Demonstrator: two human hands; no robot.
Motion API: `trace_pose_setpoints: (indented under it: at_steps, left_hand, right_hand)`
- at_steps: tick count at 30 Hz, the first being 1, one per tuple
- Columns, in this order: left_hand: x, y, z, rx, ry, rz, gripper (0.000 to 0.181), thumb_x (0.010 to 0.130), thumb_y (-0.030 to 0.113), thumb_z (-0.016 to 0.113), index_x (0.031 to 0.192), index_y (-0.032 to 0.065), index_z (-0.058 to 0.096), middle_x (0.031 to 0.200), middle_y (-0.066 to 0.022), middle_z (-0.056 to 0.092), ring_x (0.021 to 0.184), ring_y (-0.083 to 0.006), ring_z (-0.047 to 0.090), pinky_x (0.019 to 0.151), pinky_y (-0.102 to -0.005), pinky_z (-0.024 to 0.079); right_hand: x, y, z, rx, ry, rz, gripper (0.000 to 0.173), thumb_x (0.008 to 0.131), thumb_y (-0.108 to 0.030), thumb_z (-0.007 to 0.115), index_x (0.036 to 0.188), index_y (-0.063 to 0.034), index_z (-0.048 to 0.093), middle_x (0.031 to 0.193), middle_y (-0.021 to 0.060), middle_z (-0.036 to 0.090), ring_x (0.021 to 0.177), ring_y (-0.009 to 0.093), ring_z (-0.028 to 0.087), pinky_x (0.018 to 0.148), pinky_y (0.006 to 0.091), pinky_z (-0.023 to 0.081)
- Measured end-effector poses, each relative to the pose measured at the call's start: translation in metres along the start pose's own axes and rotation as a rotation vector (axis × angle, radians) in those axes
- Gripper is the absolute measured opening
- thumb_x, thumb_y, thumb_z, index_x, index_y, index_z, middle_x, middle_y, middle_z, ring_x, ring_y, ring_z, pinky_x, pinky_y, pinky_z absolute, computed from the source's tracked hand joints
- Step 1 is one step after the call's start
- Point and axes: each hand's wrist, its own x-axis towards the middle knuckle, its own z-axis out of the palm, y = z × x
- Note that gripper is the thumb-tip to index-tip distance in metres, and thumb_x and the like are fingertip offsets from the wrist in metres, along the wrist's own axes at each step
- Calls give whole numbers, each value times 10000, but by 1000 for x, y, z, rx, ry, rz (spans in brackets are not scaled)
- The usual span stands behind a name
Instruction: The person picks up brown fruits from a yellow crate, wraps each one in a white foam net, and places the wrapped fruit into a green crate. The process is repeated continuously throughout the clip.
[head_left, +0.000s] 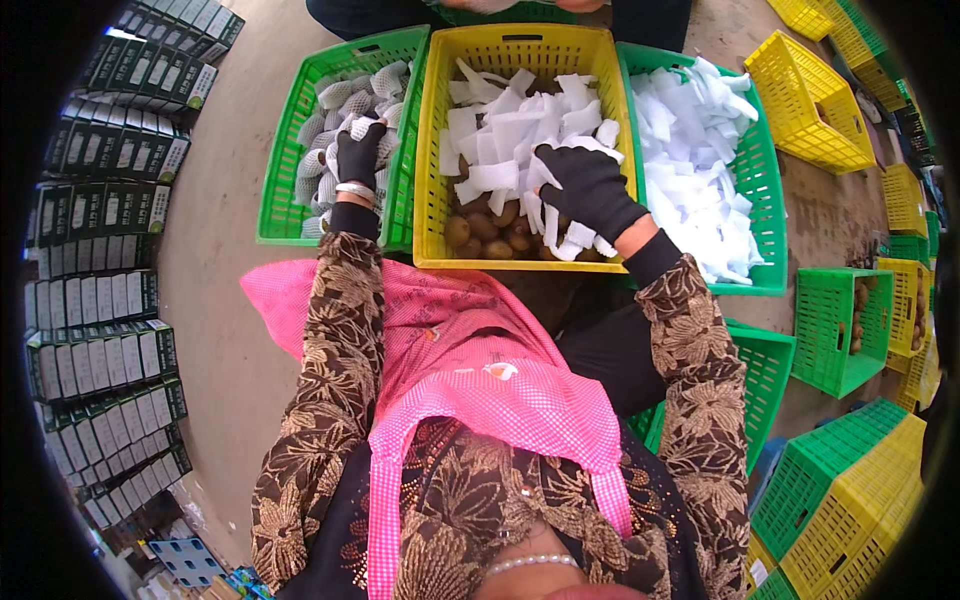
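My left hand (360, 154), in a black fingerless glove, is over the left green crate (270, 202). Its fingers are around a kiwifruit in a white foam net (363, 127), just above other netted fruit (326, 187). My right hand (589, 187), gloved the same way, reaches into the middle yellow crate (525, 262). Its thumb and fingers pinch a white foam net sleeve (549, 174). Loose flat sleeves (517, 127) cover much of that crate, and bare brown kiwifruit (495, 232) show at its near end.
Another green crate (772, 262), heaped with white foam sleeves (690, 172), adjoins on the right. A person (652, 22) sits across from me. Printed cartons (97, 210) line the left side. Yellow crates (806, 105) and green crates (836, 330) stand along the right. A pink checked apron (450, 322) covers my lap.
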Motion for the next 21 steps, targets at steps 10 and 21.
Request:
trace_pose_setpoints:
  at_steps: [10, 21]
  left_hand:
    - [-114, 29, 102, 1018, -506, 865, 233, 713, 186, 555, 931, 109, 575, 825, -137, 588, 800, -319, 579, 696, -417, 449]
    - [-139, 21, 104, 221, -475, 391, 167, 704, 174, 635, 797, 37, 617, 739, -89, 623, 684, -218, 599, 619, -352, 463]
  right_hand:
    - [-5, 7, 11, -76, -163, -42, 405, 751, -329, 602, 1085, -106, 553, 795, 99, 606, 740, 288, 593, 625, 413, 448]
    - [-5, 14, 16, 191, 190, -36, 415, 723, -209, 667, 1105, -81, 568, 956, 99, 609, 760, 233, 595, 697, 341, 465]
